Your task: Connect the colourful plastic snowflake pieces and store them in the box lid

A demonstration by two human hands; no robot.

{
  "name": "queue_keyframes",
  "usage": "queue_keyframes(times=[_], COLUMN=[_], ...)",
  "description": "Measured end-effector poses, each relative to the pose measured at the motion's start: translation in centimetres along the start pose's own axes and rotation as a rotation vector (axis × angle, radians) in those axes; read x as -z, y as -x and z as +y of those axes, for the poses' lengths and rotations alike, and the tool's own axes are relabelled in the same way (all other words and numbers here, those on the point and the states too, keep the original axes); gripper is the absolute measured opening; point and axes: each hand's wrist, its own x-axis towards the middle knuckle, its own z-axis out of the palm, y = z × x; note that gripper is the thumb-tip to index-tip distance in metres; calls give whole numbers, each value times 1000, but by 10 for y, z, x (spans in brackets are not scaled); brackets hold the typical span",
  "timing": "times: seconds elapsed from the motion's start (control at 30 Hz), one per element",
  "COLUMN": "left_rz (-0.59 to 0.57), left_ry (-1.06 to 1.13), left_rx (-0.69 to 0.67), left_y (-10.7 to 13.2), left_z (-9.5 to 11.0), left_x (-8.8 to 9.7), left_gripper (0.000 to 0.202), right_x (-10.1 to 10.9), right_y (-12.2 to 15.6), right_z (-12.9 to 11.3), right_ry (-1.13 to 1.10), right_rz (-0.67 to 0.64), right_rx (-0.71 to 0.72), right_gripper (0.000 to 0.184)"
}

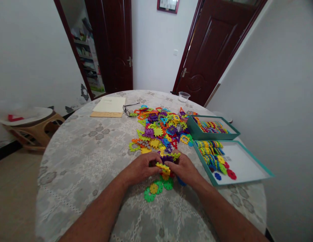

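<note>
My left hand [142,167] and my right hand [184,169] meet near the front of the round table [78,161], both closed around a small cluster of interlocked plastic gear-shaped pieces [163,167], yellow on top. Green and yellow joined pieces [156,189] lie on the cloth just below my hands. A big loose heap of coloured gear pieces [163,129] spreads out behind my hands towards the table's middle.
Two teal box halves [247,164] at the right hold sorted rows of pieces. Glasses [128,109] and a flat paper pad [109,106] lie at the back left, a small clear cup [183,96] at the far edge. A wooden stool [32,126] stands left.
</note>
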Motion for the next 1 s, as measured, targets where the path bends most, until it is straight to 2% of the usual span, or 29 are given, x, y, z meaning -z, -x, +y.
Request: queue_keyframes(times=[0.1, 0.23, 0.43, 0.63, 0.8, 1.0], left_rz=[33, 34, 53, 29, 39, 59], left_ry=[-81, -86, -102, -167, -162, -83], left_rx=[-21, -70, -63, -63, -7, 15], left_y=[0, 1, 3, 0, 0, 0], left_z=[1, 4, 5, -1, -4, -10], left_x=[0, 1, 5, 0, -2, -5], left_gripper=[21, 21, 17, 14, 19, 20], right_x=[1, 11, 21, 16, 17, 20], right_y=[1, 4, 10, 16, 17, 16], right_z=[2, 1, -8, -17, -27, -30], right_ry=[25, 143, 363, 363, 300, 350], right_rz=[-15, -20, -136, -263, -283, -239], right_rx=[16, 39, 120, 173, 140, 64], right_gripper=[15, 14, 12, 18, 21, 15])
